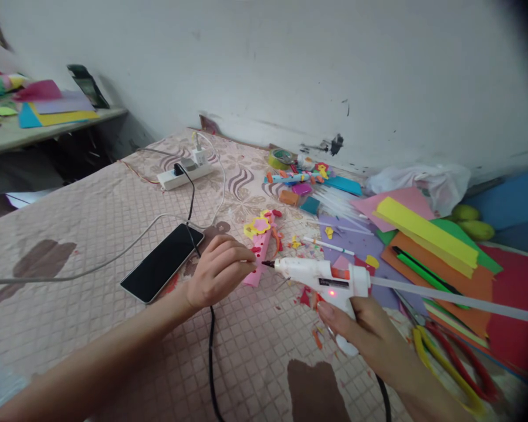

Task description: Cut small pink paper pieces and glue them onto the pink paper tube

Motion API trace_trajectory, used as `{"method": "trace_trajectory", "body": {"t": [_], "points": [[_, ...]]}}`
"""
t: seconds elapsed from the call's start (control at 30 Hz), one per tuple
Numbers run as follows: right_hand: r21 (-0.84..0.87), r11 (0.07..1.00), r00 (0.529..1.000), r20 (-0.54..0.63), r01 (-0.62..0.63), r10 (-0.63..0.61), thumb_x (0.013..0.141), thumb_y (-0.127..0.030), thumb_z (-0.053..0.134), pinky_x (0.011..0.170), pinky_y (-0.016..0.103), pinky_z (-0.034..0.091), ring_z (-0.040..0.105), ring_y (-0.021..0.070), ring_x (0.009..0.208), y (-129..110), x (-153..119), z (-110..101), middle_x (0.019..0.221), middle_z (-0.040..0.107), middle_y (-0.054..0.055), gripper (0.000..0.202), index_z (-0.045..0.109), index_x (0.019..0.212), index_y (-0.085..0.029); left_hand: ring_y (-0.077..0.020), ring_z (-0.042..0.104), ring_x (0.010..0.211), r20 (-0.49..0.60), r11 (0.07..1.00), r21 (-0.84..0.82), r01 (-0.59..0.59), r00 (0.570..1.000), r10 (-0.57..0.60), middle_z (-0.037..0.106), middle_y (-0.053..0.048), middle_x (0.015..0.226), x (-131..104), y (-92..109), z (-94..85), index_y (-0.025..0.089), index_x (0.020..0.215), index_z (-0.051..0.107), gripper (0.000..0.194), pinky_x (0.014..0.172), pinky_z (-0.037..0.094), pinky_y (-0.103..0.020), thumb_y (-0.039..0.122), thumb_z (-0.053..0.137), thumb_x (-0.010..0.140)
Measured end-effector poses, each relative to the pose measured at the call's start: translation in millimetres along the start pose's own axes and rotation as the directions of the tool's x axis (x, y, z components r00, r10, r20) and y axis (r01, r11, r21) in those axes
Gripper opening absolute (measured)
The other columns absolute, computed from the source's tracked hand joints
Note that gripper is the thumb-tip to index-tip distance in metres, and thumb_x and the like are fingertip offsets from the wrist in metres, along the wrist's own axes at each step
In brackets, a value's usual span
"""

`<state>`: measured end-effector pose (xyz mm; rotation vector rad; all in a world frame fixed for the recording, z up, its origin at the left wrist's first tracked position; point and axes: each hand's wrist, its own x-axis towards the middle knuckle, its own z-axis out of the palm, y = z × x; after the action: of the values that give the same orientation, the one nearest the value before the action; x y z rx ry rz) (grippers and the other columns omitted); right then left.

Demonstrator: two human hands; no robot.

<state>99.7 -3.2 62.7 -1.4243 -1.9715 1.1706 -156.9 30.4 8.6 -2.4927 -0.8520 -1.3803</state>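
Note:
My right hand [372, 331] is wrapped round the handle of a white hot glue gun [305, 270], whose red light is lit. A long translucent glue stick [440, 300] sticks out of its back. The dark nozzle points left, close to the fingertips of my left hand [222, 271]. Those fingers are pinched together; whatever is between them is too small or hidden to make out. Just behind the fingertips and nozzle lies a pink paper strip [259, 249] with red dots. Yellow paper flowers [254, 227] are at its far end.
A black phone [162, 262] lies left of my left hand, with cables across the table. A power strip [185, 174] stands behind. At right are coloured paper sheets [426, 234], scissors [451, 357] with red and yellow handles, and a green marker [426, 272]. Green tape [280, 158] sits near the wall.

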Motion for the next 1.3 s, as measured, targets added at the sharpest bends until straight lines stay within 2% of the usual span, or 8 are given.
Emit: {"method": "trace_trajectory", "body": {"t": [0.57,0.87,1.0,1.1,1.3], "points": [[0.008,1.0,0.998,0.056,0.001,-0.001,0.086,-0.043,0.043,0.041,0.022,0.022,0.028,0.0096,0.049,0.0,0.5,0.5,0.054,0.027,-0.004,0.039,0.032,0.056,-0.021,-0.0138,0.058,0.08,0.01,1.0,-0.008,0.027,1.0,-0.027,0.065,-0.002,0.087,-0.5,-0.2,0.6,0.019,0.09,0.055,0.017,0.075,0.047,-0.033,0.008,0.057,0.077],[0.011,1.0,0.999,0.052,0.007,-0.008,0.086,-0.043,0.043,0.041,0.022,0.024,0.029,0.0098,0.048,0.3,1.5,0.4,0.053,0.028,-0.005,0.036,0.037,0.059,-0.021,-0.0133,0.058,0.08,0.009,1.0,-0.012,0.029,1.0,-0.029,0.065,-0.002,0.085,1.2,0.4,0.4,0.019,0.089,0.054,0.016,0.074,0.048,-0.032,0.009,0.057,0.077],[-0.015,0.999,0.999,0.007,0.033,-0.033,0.085,-0.042,0.045,0.04,0.022,0.024,0.028,0.0096,0.048,0.0,0.8,-0.4,0.054,0.029,-0.004,0.039,0.033,0.054,-0.021,-0.0137,0.058,0.08,0.005,0.999,-0.011,0.031,1.0,-0.031,0.065,-0.002,0.085,1.2,0.6,0.6,0.019,0.088,0.055,0.017,0.074,0.048,-0.032,0.007,0.058,0.076],[-0.013,0.999,0.999,0.014,0.034,-0.033,0.085,-0.042,0.044,0.039,0.022,0.022,0.026,0.0093,0.047,0.3,0.5,-0.1,0.053,0.027,-0.004,0.041,0.032,0.053,-0.021,-0.0135,0.058,0.079,0.011,0.999,-0.008,0.031,0.999,-0.031,0.064,-0.002,0.084,2.2,0.7,0.5,0.019,0.088,0.055,0.016,0.074,0.048,-0.032,0.008,0.058,0.077],[-0.022,0.999,0.999,0.005,0.038,-0.038,0.085,-0.04,0.045,0.04,0.021,0.023,0.029,0.0092,0.049,3.0,1.1,0.7,0.054,0.029,-0.004,0.037,0.037,0.055,-0.02,-0.014,0.058,0.079,0.013,1.0,-0.02,0.021,1.0,-0.021,0.064,-0.002,0.084,3.6,0.5,0.6,0.018,0.089,0.056,0.017,0.074,0.048,-0.032,0.007,0.059,0.076]]}}
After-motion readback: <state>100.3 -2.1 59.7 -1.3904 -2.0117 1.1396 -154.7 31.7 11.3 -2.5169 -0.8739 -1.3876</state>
